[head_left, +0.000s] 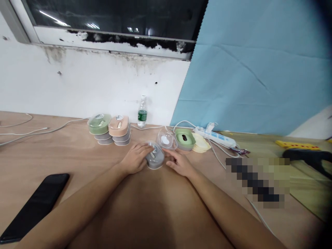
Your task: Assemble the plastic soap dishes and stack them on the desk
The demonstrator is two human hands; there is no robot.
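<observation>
A small grey rounded box (155,160) with a clear lid and a round sticker stands on the table between my hands. My left hand (136,158) grips it from the left, fingers laid over the lid's edge. On the other side is my right hand (181,163), its fingers apart, with the index fingertip close to or touching the box; I cannot tell which. Just behind, a clear plastic cover (171,142) with a white oval spot lies beside an uncovered green box (185,138). Pale yellow rounded pieces (201,143) are piled to the right of that.
At the back left stand two stacks, one topped by a green box (100,126), the other by a peach box (118,126). A water bottle (142,112) is near the wall. A power strip (215,136) with cables lies at right, a black phone (36,207) at left.
</observation>
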